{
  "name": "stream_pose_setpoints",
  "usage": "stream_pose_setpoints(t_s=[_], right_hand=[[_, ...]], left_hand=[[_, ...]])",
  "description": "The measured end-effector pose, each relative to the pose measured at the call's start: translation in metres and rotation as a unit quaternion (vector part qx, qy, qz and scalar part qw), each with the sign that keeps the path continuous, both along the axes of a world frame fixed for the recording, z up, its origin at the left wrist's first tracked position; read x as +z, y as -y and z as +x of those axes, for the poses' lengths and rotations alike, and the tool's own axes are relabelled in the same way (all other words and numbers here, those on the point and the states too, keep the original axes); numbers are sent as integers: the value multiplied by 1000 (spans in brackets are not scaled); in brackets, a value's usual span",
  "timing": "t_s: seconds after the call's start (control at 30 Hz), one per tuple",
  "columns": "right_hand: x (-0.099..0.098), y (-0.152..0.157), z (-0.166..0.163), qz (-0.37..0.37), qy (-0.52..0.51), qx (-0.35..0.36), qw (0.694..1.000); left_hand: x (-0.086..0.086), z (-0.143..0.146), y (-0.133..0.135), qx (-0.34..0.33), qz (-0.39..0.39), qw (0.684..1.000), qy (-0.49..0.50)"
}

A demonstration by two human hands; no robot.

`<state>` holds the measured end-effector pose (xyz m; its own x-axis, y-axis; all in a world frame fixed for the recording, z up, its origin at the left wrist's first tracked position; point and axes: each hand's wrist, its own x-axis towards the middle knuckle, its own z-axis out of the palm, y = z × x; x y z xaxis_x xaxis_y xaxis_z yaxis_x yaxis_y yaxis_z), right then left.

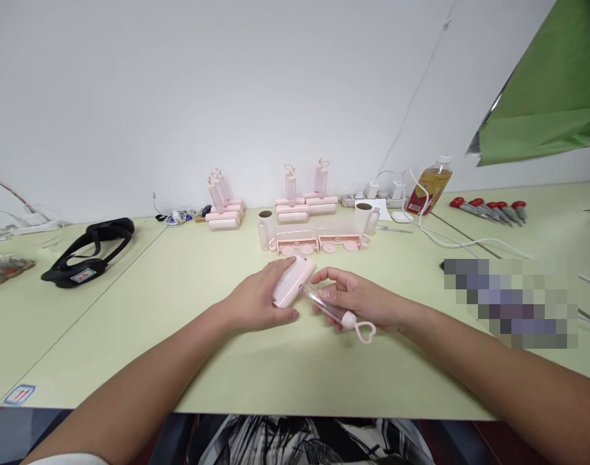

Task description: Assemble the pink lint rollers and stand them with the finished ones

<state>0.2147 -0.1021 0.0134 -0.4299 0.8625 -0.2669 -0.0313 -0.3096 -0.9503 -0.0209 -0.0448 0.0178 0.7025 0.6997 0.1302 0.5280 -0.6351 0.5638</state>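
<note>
My left hand (259, 294) is wrapped over a glossy pale pink case (291, 281), low over the table in front of me. Between the fingers of my right hand (357, 297) is a clear tube (326, 305) with a pink cap and a heart-shaped loop (366, 332) at its near end. The tube's far end meets or nearly meets the right side of the case; whether the two are joined I cannot tell. Just beyond my hands lie two opened pink cases (319, 244), with brown-cored rolls (363, 216) and clear tubes (263, 234) standing at their ends.
Along the wall, several pink cases (223, 221) have upright clear tubes on them. A drink bottle (429, 186), white cables (440, 240) and red-handled screwdrivers (498, 210) lie to the right, with a blurred patch (510, 303) nearer. On the left is a black head strap (91, 252).
</note>
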Motion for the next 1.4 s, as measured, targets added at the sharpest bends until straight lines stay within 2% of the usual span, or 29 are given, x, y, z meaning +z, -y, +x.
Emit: stream_pose_setpoints(t_s=[0.17, 0.33, 0.53, 0.8, 1.03, 1.17, 1.3, 1.4], right_hand=[[1, 0, 2, 23, -89, 17, 996], [-7, -3, 6, 84, -149, -3, 985], [-19, -10, 6, 137, -83, -29, 987], [-32, -13, -1, 152, 8, -24, 988], [-30, -13, -2, 151, 30, -14, 988], [-29, -13, -4, 146, 39, -17, 988], [-30, -13, -4, 137, 53, -16, 989], [-32, -14, -4, 134, 57, -16, 989]], left_hand=[[-5, 3, 0, 27, -78, 995, 47], [-6, 3, -5, 2, -118, 989, 84], [-11, 0, -13, 40, -72, 995, 48], [-6, -2, -19, 84, -19, 996, 37], [2, -4, -18, 66, 76, 990, -95], [17, -14, -17, 66, 64, 980, -176], [35, -45, -28, 94, 24, 960, -264], [42, -80, -47, 141, 1, 936, -323]])
